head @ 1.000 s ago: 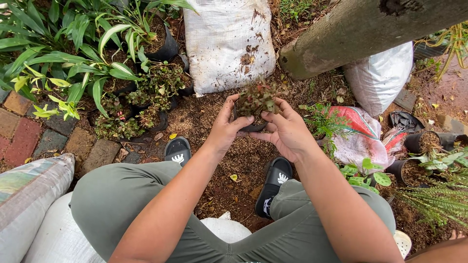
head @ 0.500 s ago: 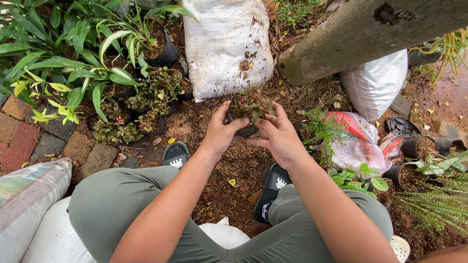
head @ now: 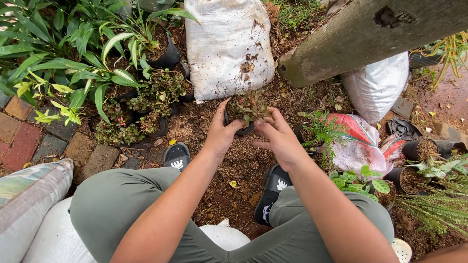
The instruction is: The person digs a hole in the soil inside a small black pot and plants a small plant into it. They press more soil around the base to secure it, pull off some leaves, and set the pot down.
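light: soft, even daylight | shadows: faint | glare: none | focus: sharp | edges: wide-angle bending

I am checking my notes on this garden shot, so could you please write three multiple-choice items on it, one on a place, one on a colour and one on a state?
1. Where does the big white sack lie?
A. beyond the hands
B. on the person's lap
C. on the bricks

2. What colour are the trousers?
A. red
B. grey-green
C. white

3. How is the small potted plant held?
A. lying untouched on the soil
B. by the left hand alone
C. between both hands

Answers: A, it lies past the plant; B, both knees show it; C, left hand and right hand cup the pot.
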